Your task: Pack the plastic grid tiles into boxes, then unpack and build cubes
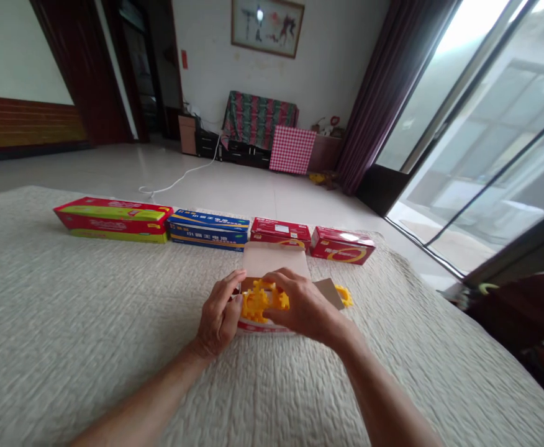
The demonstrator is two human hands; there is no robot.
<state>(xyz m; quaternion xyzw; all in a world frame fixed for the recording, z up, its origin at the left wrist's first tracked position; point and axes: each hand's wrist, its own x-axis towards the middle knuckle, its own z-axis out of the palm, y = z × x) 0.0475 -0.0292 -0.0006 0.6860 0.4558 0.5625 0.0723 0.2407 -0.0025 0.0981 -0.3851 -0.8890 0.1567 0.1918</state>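
A small open cardboard box (272,259) with its lid flap raised lies on the grey quilted cover, and yellow interlocking plastic pieces (259,300) fill its opening. My left hand (220,318) grips the box's left side, fingers curled, thumb by the yellow pieces. My right hand (302,304) lies over the yellow pieces with fingers bent onto them. One more yellow piece (345,295) rests on the cover just right of the box, beside a brown flap (328,292).
Along the far edge of the cover (67,323) stand a red and green box (113,219), a blue box (209,229) and two red boxes (280,232) (341,244). A tiled floor, a cabinet and a large window (486,143) lie beyond.
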